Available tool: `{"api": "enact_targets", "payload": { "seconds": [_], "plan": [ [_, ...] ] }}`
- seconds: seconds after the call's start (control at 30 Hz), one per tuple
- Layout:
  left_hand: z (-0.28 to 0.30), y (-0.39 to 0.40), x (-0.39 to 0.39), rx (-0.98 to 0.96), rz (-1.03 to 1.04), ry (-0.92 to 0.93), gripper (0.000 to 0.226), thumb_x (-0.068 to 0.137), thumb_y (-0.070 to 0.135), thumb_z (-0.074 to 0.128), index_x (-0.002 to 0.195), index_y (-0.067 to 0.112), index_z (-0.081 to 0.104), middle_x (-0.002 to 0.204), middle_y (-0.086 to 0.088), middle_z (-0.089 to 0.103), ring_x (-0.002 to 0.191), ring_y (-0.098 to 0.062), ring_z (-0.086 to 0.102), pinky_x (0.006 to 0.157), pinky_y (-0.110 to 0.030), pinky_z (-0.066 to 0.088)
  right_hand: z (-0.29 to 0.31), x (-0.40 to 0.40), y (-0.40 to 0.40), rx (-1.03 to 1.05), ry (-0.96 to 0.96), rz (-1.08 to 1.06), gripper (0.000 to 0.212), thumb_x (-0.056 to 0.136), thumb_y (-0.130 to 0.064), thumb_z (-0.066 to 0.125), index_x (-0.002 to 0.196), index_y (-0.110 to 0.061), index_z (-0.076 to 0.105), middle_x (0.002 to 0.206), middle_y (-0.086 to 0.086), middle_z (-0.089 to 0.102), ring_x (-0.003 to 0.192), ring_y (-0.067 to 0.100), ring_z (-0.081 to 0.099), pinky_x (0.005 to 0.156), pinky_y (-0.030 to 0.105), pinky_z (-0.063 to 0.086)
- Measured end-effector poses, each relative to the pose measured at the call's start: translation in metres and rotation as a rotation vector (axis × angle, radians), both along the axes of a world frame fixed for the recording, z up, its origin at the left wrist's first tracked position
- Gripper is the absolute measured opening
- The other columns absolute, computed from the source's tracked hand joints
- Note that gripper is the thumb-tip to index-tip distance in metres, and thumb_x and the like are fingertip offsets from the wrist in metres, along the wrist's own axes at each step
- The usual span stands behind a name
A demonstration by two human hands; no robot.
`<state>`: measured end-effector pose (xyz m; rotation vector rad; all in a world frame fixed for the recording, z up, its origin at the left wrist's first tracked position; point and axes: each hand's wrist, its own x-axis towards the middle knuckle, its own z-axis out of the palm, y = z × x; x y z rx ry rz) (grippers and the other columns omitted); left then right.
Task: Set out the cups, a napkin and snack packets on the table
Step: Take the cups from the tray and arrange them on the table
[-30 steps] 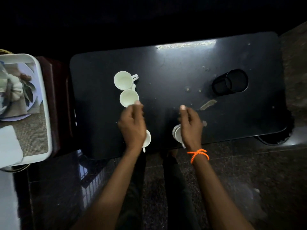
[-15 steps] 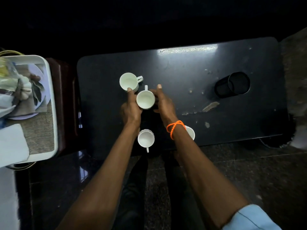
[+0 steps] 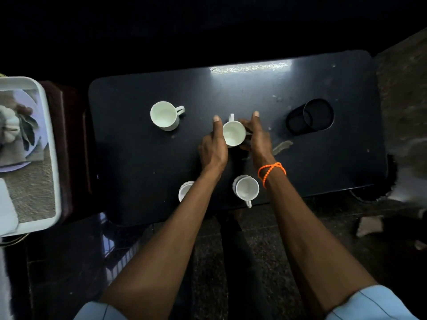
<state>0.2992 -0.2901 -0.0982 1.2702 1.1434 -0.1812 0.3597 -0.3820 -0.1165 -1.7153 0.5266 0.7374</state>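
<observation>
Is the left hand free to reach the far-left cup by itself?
Probably yes: the left hand rests against the middle cup, and bare table separates it from the far-left cup.

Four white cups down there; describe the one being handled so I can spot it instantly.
On the black table, look mid-top, between the left hand and the right hand. That cup has its handle pointing away from the person; the other cups stand untouched.

Both hands [image 3: 235, 144] seemingly cup a white cup [image 3: 233, 133].
</observation>
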Motion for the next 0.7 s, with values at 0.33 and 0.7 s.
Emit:
{"api": "enact_targets", "payload": {
  "seconds": [0.33,0.7],
  "plan": [
    [-0.005,0.005,-0.009,0.092,-0.03,-0.025,0.092,0.084,0.084,0.027,0.117,0.014,0.077,0.126,-0.015,0.074,0.126,-0.036,0.065,0.109,-0.053,0.053,0.006,-0.005,0.006,-0.154,-0.179,0.052,0.055,0.104,-0.056,0.044,0.078,-0.017,0.073,0.092,0.001,0.078,0.093,0.02,0.072,0.092,0.045,0.057],
    [-0.004,0.16,-0.001,0.851,-0.252,-0.124,0.046,0.11,0.039,0.043,0.105,0.004,0.073,0.127,-0.016,0.066,0.125,-0.028,0.056,0.105,-0.009,0.024,0.02,-0.05,0.1,0.033,-0.213,0.26,0.054,0.101,-0.058,0.045,0.079,-0.013,0.066,0.078,-0.003,0.063,0.078,0.016,0.06,0.083,0.041,0.056]
  ]
}}
